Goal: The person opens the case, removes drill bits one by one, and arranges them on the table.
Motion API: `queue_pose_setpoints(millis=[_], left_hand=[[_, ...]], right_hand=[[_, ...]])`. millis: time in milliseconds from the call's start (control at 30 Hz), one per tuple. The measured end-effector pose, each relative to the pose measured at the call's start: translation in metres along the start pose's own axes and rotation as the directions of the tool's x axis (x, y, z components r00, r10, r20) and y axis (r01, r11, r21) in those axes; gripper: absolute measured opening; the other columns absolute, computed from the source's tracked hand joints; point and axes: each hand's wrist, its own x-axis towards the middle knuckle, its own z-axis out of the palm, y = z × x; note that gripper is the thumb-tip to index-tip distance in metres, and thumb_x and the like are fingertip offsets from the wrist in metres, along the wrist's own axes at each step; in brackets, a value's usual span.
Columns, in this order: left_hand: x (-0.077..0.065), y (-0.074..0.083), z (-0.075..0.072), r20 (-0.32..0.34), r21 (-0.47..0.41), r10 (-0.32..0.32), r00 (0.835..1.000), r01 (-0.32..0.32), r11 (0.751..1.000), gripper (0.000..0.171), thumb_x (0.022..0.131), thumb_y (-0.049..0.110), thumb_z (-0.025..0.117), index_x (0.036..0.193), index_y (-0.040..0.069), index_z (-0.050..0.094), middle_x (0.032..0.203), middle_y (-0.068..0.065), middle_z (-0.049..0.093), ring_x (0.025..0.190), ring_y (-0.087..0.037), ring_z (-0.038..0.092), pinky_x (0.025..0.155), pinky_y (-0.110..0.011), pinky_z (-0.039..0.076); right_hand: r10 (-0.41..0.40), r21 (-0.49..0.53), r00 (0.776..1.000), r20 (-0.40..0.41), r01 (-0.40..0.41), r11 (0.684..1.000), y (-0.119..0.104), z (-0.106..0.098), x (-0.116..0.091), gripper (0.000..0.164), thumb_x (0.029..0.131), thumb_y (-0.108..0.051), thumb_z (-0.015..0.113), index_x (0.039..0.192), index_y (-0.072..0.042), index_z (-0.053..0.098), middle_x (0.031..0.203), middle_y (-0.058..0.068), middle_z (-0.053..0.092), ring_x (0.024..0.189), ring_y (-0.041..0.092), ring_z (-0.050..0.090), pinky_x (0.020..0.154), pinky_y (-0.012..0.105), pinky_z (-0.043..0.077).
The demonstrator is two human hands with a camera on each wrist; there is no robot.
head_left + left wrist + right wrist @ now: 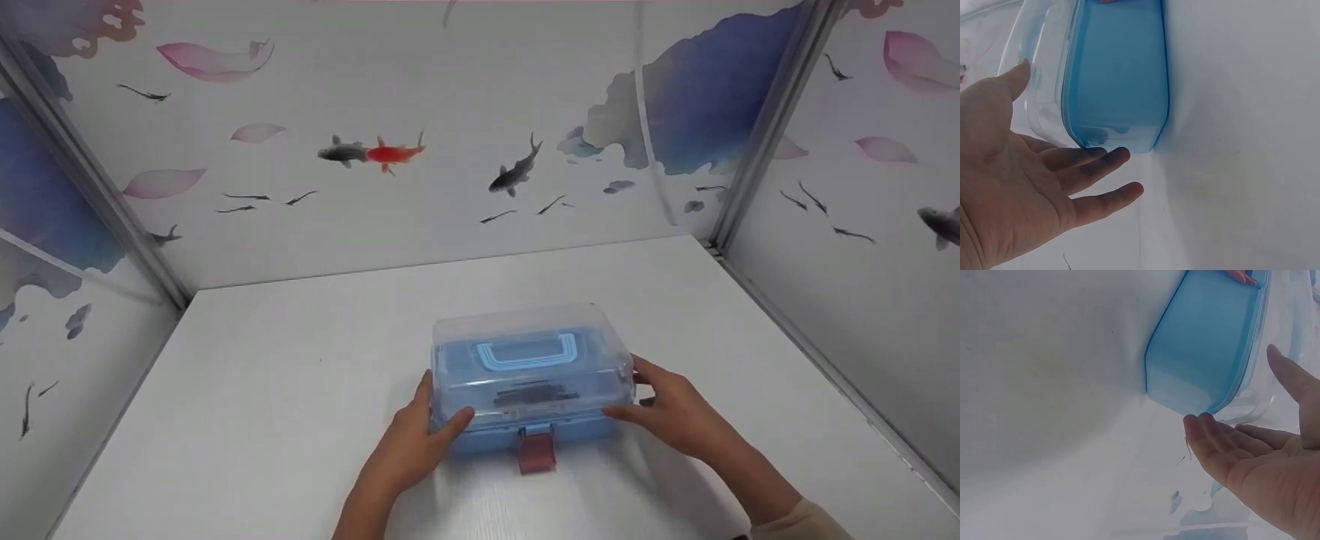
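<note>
A light blue plastic storage box (532,375) with a clear domed lid and a blue carry handle (529,354) sits on the white table. Its red latch (537,453) juts from the middle of the front. Dark slender items (536,394) show through the lid, too blurred to name. My left hand (411,441) is at the box's left end, thumb on the lid and fingers spread fairly straight along the side (1112,73). At the right end is my right hand (679,409), its thumb near the lid's front corner and fingers extended by the end wall (1202,349).
The white tabletop (300,390) extends around the box. Panels printed with fish and petals enclose it: a back wall (450,210), a left wall (75,375) and a right wall (847,285). Metal posts (772,127) stand at the corners.
</note>
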Motion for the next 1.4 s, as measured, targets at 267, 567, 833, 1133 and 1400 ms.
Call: queue_pose_setpoints(millis=[267, 567, 833, 1133, 1400], left_hand=[[0.003, -0.005, 0.001, 0.022, -0.014, -0.013, 1.0, 0.013, 1.0, 0.127, 0.09, 0.074, 0.07, 0.171, 0.001, 0.004, 0.167, -0.029, 0.039, 0.154, -0.046, 0.045, 0.122, -0.064, 0.038], [0.007, -0.013, 0.002, 0.049, -0.043, 0.041, 0.998, -0.039, 0.998, 0.106, 0.095, 0.059, 0.074, 0.17, 0.006, 0.021, 0.168, -0.02, 0.043, 0.157, -0.043, 0.04, 0.125, -0.064, 0.034], [0.01, -0.011, 0.002, 0.071, -0.013, 0.012, 0.997, -0.011, 1.0, 0.108, 0.092, 0.057, 0.077, 0.169, 0.005, 0.022, 0.169, -0.02, 0.042, 0.157, -0.043, 0.04, 0.125, -0.064, 0.033], [0.008, -0.005, -0.002, 0.033, 0.102, -0.032, 0.999, 0.029, 0.994, 0.11, 0.09, 0.06, 0.077, 0.168, 0.004, 0.026, 0.162, -0.024, 0.05, 0.149, -0.045, 0.051, 0.118, -0.065, 0.042], [0.01, -0.005, 0.0, 0.039, 0.102, -0.067, 0.997, 0.063, 0.993, 0.112, 0.089, 0.063, 0.077, 0.171, 0.011, 0.022, 0.166, -0.02, 0.046, 0.152, -0.044, 0.047, 0.12, -0.067, 0.04]], right_hand=[[-0.015, -0.094, 1.0, -0.021, 0.013, 0.996, -0.004, -0.011, 0.002, 0.091, 0.096, -0.056, 0.074, 0.166, -0.01, 0.037, 0.15, 0.019, 0.062, 0.133, 0.041, 0.063, 0.103, 0.056, 0.058], [0.007, -0.162, 1.0, -0.007, -0.008, 0.987, -0.017, -0.019, 0.01, 0.094, 0.094, -0.062, 0.073, 0.163, -0.006, 0.042, 0.153, 0.024, 0.059, 0.134, 0.05, 0.061, 0.106, 0.061, 0.055], [-0.038, -0.165, 0.999, -0.002, 0.037, 0.986, -0.021, -0.03, 0.016, 0.086, 0.096, -0.061, 0.072, 0.16, -0.009, 0.048, 0.147, 0.015, 0.066, 0.133, 0.036, 0.064, 0.107, 0.058, 0.055], [-0.069, -0.188, 0.997, 0.028, 0.073, 0.979, -0.03, -0.039, 0.024, 0.083, 0.1, -0.06, 0.067, 0.159, -0.006, 0.049, 0.146, 0.019, 0.066, 0.135, 0.041, 0.064, 0.105, 0.058, 0.056], [-0.042, -0.214, 0.999, 0.002, 0.042, 0.976, -0.043, -0.052, 0.04, 0.091, 0.102, -0.062, 0.062, 0.158, 0.007, 0.043, 0.151, 0.029, 0.059, 0.141, 0.047, 0.058, 0.111, 0.062, 0.051]])
